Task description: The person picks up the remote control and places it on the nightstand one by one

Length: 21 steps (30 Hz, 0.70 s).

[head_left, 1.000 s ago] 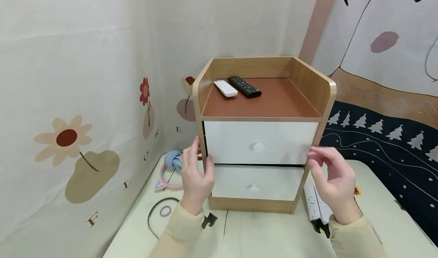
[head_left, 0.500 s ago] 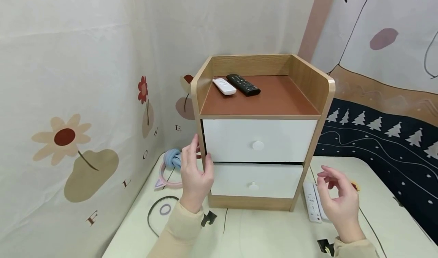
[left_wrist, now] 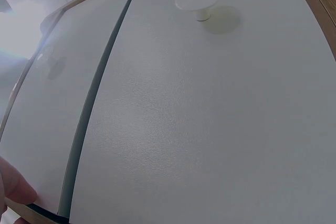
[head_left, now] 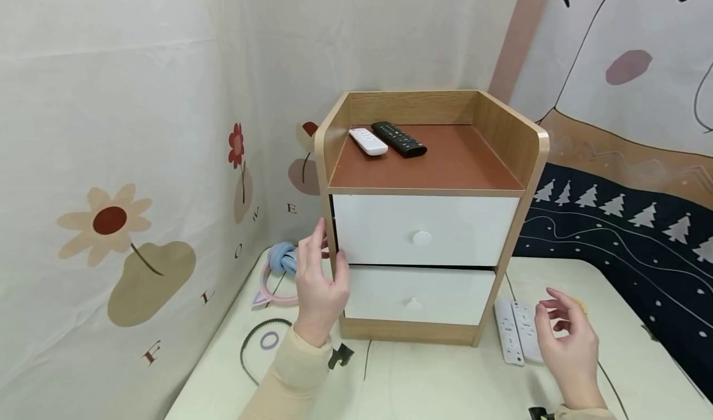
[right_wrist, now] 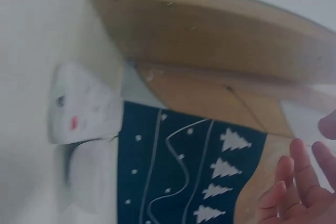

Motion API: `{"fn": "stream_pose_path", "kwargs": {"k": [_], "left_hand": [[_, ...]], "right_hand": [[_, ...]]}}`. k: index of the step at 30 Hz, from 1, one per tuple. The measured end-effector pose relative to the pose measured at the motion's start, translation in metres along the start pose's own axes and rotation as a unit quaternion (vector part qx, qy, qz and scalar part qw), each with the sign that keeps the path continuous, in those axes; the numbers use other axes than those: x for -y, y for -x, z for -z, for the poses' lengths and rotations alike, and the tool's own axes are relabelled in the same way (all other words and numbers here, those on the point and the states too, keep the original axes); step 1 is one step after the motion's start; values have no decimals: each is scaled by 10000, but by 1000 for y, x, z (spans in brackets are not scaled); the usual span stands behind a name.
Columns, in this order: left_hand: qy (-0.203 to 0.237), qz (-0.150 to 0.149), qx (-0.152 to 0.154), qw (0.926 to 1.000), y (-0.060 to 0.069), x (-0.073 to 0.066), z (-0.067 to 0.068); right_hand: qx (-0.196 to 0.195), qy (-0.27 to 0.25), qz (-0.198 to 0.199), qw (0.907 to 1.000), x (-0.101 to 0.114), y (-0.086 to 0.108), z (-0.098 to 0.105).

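Observation:
A small wooden bedside cabinet (head_left: 429, 332) with two white drawers stands on the table. The upper drawer (head_left: 379, 231) and lower drawer (head_left: 379, 296) each have a round white knob; a dark gap runs between them. My left hand (head_left: 320, 287) holds the cabinet's left side edge, its thumb at the front and fingers along the outer side. In the left wrist view the thumb (left_wrist: 18, 184) rests by the upper drawer's edge. My right hand (head_left: 570, 346) is away from the cabinet at the right, fingers loosely bent, holding nothing.
A white remote (head_left: 369, 141) and a black remote (head_left: 398, 139) lie on the cabinet top. Two white power strips (head_left: 508, 333) are beside its right side. At the left lie a blue bundle (head_left: 283, 259), a pink ring-shaped band (head_left: 273, 296) and a dark hoop (head_left: 245, 346).
My right hand has left the cabinet's right edge and moved down and to the right. The left hand has stayed in place, and the drawers look unchanged.

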State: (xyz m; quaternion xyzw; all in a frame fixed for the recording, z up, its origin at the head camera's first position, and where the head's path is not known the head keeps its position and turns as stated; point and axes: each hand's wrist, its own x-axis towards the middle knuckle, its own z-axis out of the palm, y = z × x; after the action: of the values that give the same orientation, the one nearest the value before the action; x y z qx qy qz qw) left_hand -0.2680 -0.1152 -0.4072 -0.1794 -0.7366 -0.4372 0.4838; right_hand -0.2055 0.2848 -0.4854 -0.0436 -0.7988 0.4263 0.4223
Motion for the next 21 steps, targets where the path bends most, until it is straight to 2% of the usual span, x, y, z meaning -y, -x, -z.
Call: {"fn": "stream_pose_path", "kwargs": {"k": [5, 11, 17, 21], "left_hand": [[1, -10, 18, 10000, 0, 2, 1], [34, -27, -6, 10000, -1, 1, 1], [31, 34, 39, 10000, -1, 0, 1], [9, 46, 99, 9999, 0, 0, 1]], "right_hand": [[149, 484, -423, 9978, -10, 2, 0], [437, 1058, -429, 9925, -26, 5, 2], [1098, 1822, -692, 9747, -39, 7, 6], [1574, 2053, -1151, 9591, -46, 8, 8]]}}
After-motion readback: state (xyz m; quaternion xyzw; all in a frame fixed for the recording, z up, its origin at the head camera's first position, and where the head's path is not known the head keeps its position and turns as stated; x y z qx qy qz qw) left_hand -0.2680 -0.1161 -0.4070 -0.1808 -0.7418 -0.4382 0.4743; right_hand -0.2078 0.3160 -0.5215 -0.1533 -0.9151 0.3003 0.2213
